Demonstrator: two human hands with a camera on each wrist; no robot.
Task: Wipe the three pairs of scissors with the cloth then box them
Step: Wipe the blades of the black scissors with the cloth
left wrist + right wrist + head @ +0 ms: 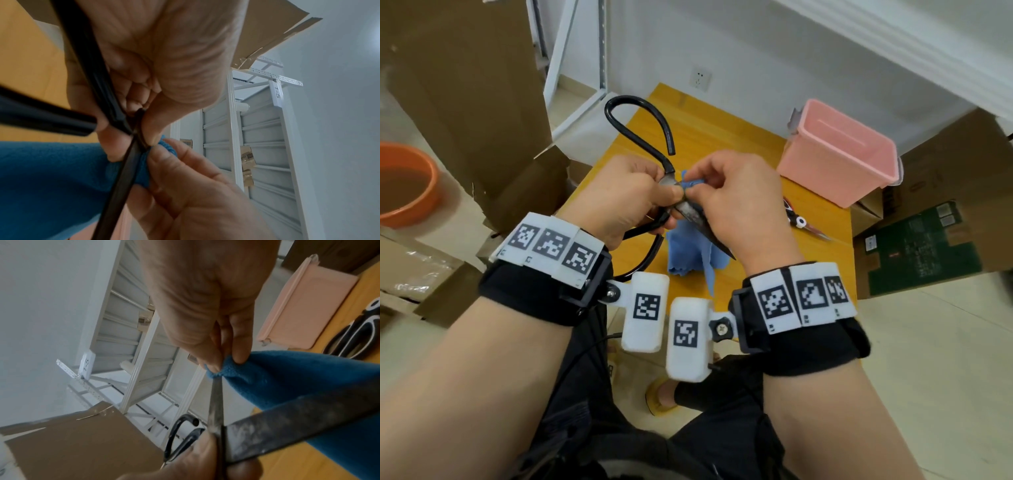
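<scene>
Left hand (619,195) grips large black scissors (643,137); right hand (736,198) pinches blue cloth (685,253) at the pivot, wiping; next, probably draw it down the blades.

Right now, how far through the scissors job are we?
Early. Nothing shows in the pink box, though its floor is hidden. In hand: left hand grips the big black scissors; right hand pinches the blue cloth on a blade. Another pair waits on the table.

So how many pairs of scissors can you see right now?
2. The big black scissors are held in both hands over the blue cloth; a smaller pair lies on the table beside the pink box. A third may be hidden.
</scene>
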